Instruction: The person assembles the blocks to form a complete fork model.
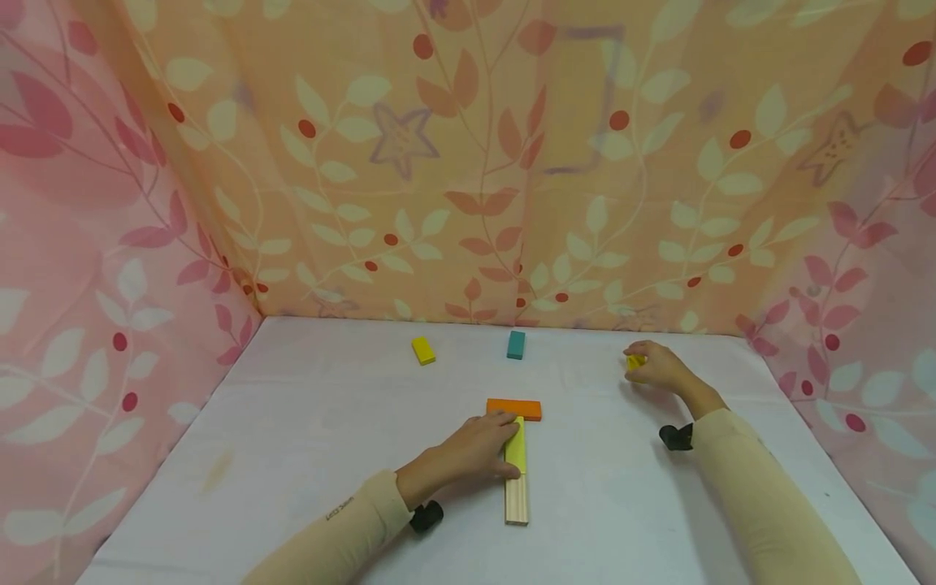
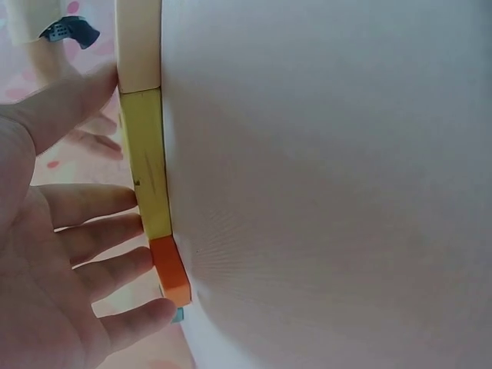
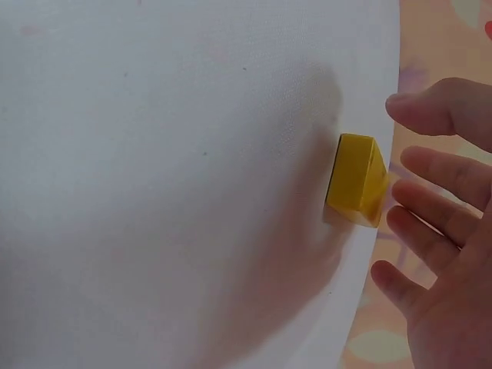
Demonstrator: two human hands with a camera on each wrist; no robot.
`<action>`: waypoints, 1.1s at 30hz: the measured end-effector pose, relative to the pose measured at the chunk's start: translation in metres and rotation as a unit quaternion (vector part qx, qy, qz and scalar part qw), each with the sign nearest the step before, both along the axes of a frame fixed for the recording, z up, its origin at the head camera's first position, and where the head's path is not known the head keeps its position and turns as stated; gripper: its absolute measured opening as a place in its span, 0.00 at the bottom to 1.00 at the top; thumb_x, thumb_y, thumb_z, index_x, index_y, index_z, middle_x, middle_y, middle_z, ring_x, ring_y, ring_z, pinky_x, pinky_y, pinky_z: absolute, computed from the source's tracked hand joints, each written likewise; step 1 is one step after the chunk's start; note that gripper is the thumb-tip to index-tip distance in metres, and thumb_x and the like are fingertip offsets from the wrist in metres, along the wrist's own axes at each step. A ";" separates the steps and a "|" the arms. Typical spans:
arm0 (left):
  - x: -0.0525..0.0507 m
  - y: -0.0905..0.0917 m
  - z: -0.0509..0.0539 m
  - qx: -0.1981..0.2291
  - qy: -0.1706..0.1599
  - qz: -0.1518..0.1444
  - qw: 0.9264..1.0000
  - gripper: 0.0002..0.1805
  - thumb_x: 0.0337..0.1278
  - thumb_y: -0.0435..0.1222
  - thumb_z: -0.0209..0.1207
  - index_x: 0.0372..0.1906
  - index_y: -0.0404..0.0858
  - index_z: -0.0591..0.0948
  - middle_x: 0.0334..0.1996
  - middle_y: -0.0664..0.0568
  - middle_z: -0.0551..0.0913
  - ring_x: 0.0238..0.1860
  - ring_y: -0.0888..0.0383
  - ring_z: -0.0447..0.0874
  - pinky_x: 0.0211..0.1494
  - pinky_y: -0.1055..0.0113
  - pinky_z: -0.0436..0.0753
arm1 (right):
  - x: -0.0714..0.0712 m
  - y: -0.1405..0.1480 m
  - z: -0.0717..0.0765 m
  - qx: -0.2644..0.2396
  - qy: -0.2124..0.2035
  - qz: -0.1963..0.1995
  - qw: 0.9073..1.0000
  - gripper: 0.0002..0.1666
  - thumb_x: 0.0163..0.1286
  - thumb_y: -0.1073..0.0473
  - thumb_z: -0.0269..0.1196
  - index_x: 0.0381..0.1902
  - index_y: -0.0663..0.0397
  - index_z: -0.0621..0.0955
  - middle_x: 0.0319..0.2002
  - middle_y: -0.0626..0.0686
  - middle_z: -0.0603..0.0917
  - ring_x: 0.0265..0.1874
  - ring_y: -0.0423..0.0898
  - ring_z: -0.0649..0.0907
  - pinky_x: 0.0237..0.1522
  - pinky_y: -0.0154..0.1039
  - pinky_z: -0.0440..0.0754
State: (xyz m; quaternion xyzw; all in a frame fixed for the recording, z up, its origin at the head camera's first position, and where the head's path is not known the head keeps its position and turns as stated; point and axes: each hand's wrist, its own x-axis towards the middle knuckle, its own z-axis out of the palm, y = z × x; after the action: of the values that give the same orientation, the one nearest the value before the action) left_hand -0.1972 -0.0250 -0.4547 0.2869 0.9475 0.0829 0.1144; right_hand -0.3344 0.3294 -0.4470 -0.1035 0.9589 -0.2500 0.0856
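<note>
an orange block (image 1: 514,409) lay crosswise at the end of a yellow bar (image 1: 517,451) abutting a streaked wooden bar (image 1: 516,502) on the white cloth surface (image 1: 314,422); the left hand (image 1: 468,449), fingers spread and nearly straight, touched the row's side. the right hand (image 1: 664,368), thumb and fingers parted, was at an angular yellow piece (image 3: 352,173) farther right, contact unclear.

Down at seven o'clock in the head view, small dark lettering (image 1: 340,509) on the left sleeve (image 1: 332,540): unreadable! Nothing legible anywhere.
</note>
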 end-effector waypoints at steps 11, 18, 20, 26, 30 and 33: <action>-0.004 0.001 0.000 -0.013 0.008 -0.008 1.000 0.39 0.53 0.57 0.65 0.67 0.43 0.72 0.70 0.54 0.70 0.70 0.57 0.67 0.70 0.58 0.71 | -0.001 0.005 0.000 0.024 -0.002 0.013 1.000 0.37 0.54 0.62 0.65 0.61 0.77 0.71 0.63 0.75 0.70 0.62 0.72 0.68 0.63 0.65 0.67; -0.004 0.001 0.002 -0.018 0.005 -0.016 1.000 0.41 0.51 0.59 0.65 0.68 0.43 0.72 0.70 0.53 0.69 0.70 0.57 0.66 0.70 0.58 0.71 | -0.005 0.008 -0.004 0.027 -0.006 0.002 1.000 0.37 0.55 0.62 0.67 0.60 0.77 0.72 0.62 0.75 0.70 0.62 0.72 0.68 0.64 0.65 0.68; -0.004 0.000 0.003 -0.018 0.006 -0.015 1.000 0.41 0.51 0.59 0.65 0.67 0.43 0.72 0.70 0.53 0.70 0.70 0.57 0.66 0.70 0.58 0.72 | -0.005 0.009 -0.004 0.023 -0.001 -0.001 1.000 0.36 0.55 0.62 0.67 0.59 0.77 0.73 0.62 0.76 0.70 0.62 0.72 0.68 0.64 0.65 0.67; -0.005 0.001 0.003 -0.013 0.006 -0.008 1.000 0.40 0.51 0.58 0.66 0.67 0.44 0.73 0.70 0.53 0.70 0.70 0.56 0.67 0.70 0.58 0.71 | -0.005 0.008 -0.003 0.021 0.000 -0.011 1.000 0.34 0.58 0.60 0.67 0.59 0.76 0.74 0.61 0.76 0.71 0.61 0.72 0.69 0.65 0.66 0.65; -0.005 0.002 0.000 -0.013 0.008 -0.011 1.000 0.39 0.51 0.57 0.66 0.66 0.43 0.73 0.69 0.53 0.70 0.70 0.56 0.67 0.70 0.57 0.71 | -0.003 0.007 -0.003 0.030 -0.013 -0.015 0.999 0.33 0.59 0.60 0.67 0.59 0.76 0.74 0.61 0.76 0.71 0.61 0.72 0.69 0.65 0.65 0.66; -0.005 0.002 -0.002 -0.015 0.013 -0.010 1.000 0.40 0.51 0.58 0.66 0.66 0.43 0.73 0.69 0.53 0.70 0.69 0.56 0.67 0.70 0.57 0.72 | -0.003 0.007 -0.003 0.032 -0.017 -0.014 0.999 0.34 0.59 0.60 0.68 0.59 0.75 0.74 0.62 0.75 0.71 0.62 0.72 0.69 0.65 0.65 0.66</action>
State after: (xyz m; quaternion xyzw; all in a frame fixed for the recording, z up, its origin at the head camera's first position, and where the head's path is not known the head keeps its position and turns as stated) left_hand -0.2022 -0.0228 -0.4565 0.2958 0.9470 0.0643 0.1074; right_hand -0.3374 0.3359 -0.4499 -0.0829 0.9662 -0.2217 0.1018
